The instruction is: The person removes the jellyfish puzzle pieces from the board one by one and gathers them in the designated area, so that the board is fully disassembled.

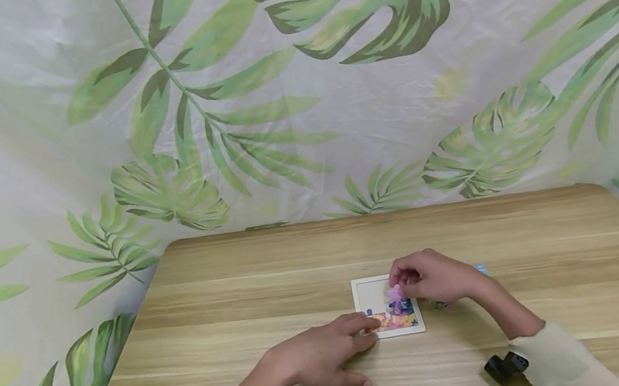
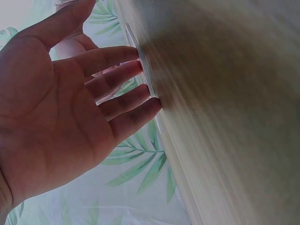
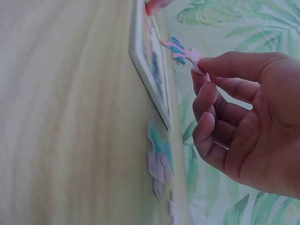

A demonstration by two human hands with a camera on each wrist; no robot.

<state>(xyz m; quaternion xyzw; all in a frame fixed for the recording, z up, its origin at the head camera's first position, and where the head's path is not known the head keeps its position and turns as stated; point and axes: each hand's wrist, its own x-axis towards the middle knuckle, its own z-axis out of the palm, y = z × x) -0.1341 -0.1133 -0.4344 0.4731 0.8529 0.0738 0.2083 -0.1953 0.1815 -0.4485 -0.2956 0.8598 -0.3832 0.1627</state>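
Observation:
A white-framed jigsaw puzzle board (image 1: 372, 289) lies on the table, its lower part filled with yellow, orange and blue pieces. Between thumb and forefinger my right hand (image 1: 434, 275) pinches a pink and blue puzzle piece (image 3: 182, 50), held just above the board. The right wrist view shows that piece tilted and apart from the frame. My left hand (image 1: 325, 355) lies with fairly straight fingers on the board's lower left, fingertips touching its edge; the left wrist view shows its palm (image 2: 51, 108) and spread fingers.
Loose puzzle pieces (image 3: 160, 159) lie on the table right of the board, partly hidden under my right arm in the head view. The wooden table (image 1: 229, 295) meets a leaf-patterned cloth (image 1: 281, 157) at its far edge. A black wrist device (image 1: 505, 368) sits at my right cuff.

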